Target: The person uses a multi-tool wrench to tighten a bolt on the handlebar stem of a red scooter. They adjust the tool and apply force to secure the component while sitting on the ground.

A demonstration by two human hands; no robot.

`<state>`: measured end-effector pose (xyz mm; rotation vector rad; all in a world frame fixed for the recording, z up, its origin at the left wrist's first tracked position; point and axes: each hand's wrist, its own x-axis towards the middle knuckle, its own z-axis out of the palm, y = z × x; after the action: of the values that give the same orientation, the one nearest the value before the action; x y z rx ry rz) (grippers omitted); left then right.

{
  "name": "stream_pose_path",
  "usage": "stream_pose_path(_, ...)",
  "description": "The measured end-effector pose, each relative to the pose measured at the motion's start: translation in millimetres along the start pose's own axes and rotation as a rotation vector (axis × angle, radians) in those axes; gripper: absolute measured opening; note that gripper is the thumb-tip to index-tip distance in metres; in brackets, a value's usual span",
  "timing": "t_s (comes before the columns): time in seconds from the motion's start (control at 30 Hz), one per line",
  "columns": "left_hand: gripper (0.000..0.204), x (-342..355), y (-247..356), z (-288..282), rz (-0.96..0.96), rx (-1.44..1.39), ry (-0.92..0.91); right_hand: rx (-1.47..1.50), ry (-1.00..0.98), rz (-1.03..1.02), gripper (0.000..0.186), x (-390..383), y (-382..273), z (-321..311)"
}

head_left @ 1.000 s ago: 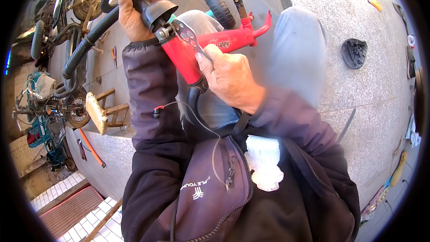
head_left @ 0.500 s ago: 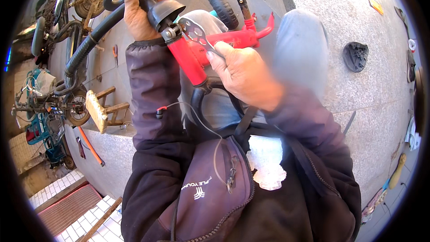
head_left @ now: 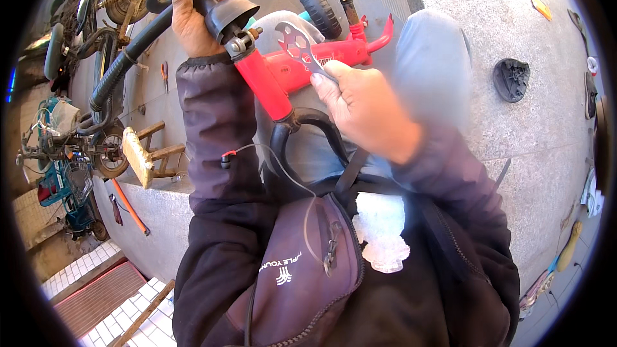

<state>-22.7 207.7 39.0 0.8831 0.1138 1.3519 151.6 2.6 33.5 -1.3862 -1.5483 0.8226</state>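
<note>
My left hand (head_left: 196, 22) is wrapped round the black handlebar (head_left: 138, 48) of a small red bike frame (head_left: 273, 80), close to a black cup-shaped cover (head_left: 232, 16). Just below that cover, a metal clamp with a brassy bolt (head_left: 254, 33) sits at the top of the red head tube. In my right hand (head_left: 376, 112), a flat multi-hole wrench (head_left: 297, 44) is pinched between thumb and fingers. Its head is over the red frame, to the right of the bolt and apart from it. The black fork (head_left: 318, 121) extends below the head tube, between my legs.
A black-tyred wheel (head_left: 318, 11) lies beyond the frame. On the left are a wooden stool (head_left: 138, 157), a screwdriver (head_left: 165, 77), an orange-handled tool (head_left: 130, 207) and several parked bikes. A black moulded piece (head_left: 511, 81) rests on the stone slab at right.
My right hand has drawn the wrench to the right, away from the clamp bolt. My left hand and the handlebar have shifted slightly left.
</note>
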Motion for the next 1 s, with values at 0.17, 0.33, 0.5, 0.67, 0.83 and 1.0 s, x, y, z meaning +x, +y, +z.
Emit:
stream_pose_path(0.17,0.040,4,0,-4,-0.036,-0.067,-0.064,0.152,0.110,0.042,0.017,-7,3,16)
stream_pose_path(0.33,0.040,4,-3,-2,-0.035,-0.056,-0.056,0.148,0.111,0.020,0.016,-8,5,21)
stream_pose_path(0.5,0.039,3,-2,-1,-0.030,-0.053,-0.060,0.103,0.160,-0.065,0.016,-3,2,26)
stream_pose_path(0.67,0.039,3,-3,-2,-0.027,-0.056,-0.072,0.049,0.155,-0.088,0.016,-2,-1,27)
stream_pose_path(0.83,0.039,3,-2,-4,-0.026,-0.052,-0.067,0.054,0.156,-0.078,0.018,-2,0,35)
stream_pose_path(1.0,0.039,2,-2,-6,-0.019,-0.039,-0.081,-0.021,0.180,-0.052,0.019,-5,-10,38)
